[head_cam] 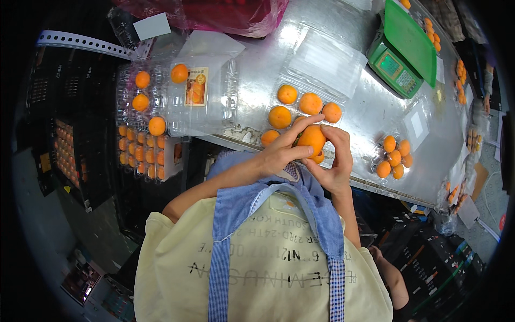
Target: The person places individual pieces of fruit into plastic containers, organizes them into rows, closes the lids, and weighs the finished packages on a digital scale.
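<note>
Both my hands hold one orange persimmon point(313, 139) above an open clear plastic clamshell at the table's near edge. My left hand point(283, 147) grips it from the left, thumb across its front. From the right, the fingertips of my right hand point(336, 159) touch it. Several more persimmons point(280, 117) sit in the clamshell around and beneath the held one; my hands partly hide them. The clamshell's clear lid point(326, 60) lies folded back on the far side, with a white sheet in it.
To the left, another clamshell point(213, 116) holds loose persimmons above a stack of filled packs point(149, 155). A green scale point(396, 70) stands at the back right of the metal table point(362, 120). A filled small pack point(394, 157) lies right. Another person's arm point(392, 277) shows low right.
</note>
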A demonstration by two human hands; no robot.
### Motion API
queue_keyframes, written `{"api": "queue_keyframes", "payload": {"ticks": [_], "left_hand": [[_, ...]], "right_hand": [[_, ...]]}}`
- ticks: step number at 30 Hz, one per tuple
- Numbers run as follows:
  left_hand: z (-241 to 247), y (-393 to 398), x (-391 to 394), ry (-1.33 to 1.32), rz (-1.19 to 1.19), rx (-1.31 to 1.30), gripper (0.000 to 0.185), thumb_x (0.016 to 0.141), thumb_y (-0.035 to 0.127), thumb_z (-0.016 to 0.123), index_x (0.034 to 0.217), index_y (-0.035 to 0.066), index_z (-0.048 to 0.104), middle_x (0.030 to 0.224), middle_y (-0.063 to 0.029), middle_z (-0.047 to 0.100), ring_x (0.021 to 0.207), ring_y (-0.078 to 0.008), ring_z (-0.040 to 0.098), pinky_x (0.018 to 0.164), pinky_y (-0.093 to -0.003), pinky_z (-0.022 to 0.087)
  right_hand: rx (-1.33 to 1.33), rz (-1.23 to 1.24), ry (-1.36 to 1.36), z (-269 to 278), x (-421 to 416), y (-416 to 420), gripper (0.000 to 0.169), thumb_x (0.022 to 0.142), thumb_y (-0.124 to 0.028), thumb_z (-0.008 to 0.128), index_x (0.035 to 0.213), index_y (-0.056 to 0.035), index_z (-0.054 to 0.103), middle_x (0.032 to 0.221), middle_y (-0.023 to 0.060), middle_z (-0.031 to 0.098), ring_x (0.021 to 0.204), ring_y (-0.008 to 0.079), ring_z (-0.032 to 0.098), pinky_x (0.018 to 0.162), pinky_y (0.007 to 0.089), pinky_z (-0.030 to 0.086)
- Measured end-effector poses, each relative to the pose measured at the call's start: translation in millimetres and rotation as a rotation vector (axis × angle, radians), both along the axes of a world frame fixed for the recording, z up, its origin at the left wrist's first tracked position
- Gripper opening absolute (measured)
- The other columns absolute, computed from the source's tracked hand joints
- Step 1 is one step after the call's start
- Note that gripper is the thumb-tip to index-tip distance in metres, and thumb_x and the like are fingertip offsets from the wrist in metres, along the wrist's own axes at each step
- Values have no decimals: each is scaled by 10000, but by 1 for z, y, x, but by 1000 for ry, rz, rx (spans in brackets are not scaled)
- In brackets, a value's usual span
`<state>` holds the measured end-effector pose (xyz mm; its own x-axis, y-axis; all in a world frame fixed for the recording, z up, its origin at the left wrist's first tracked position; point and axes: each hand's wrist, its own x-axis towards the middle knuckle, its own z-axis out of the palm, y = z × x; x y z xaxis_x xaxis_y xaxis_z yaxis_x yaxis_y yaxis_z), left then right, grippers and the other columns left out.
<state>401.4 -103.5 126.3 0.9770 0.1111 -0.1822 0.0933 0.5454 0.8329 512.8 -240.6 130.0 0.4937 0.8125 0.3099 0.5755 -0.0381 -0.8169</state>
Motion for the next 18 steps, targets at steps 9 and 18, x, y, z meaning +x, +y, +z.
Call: {"api": "queue_keyframes", "payload": {"ticks": [9,18], "left_hand": [[9,0,-4,-32,-2,-121,669,831,71,403,1450,31,151,1440,-136,252,1320,-213,316,1060,-334,306],[16,0,-5,-13,9,-136,657,793,57,370,1424,19,193,1392,-138,300,1295,-210,340,1056,-334,302]], "right_hand": [[44,-5,80,-1,-5,4,623,595,-136,828,1140,-1,558,1125,151,569,1051,316,524,890,403,442],[66,8,7,4,-5,7,628,583,-127,834,1134,-2,557,1118,148,573,1039,314,528,885,405,441]]}}
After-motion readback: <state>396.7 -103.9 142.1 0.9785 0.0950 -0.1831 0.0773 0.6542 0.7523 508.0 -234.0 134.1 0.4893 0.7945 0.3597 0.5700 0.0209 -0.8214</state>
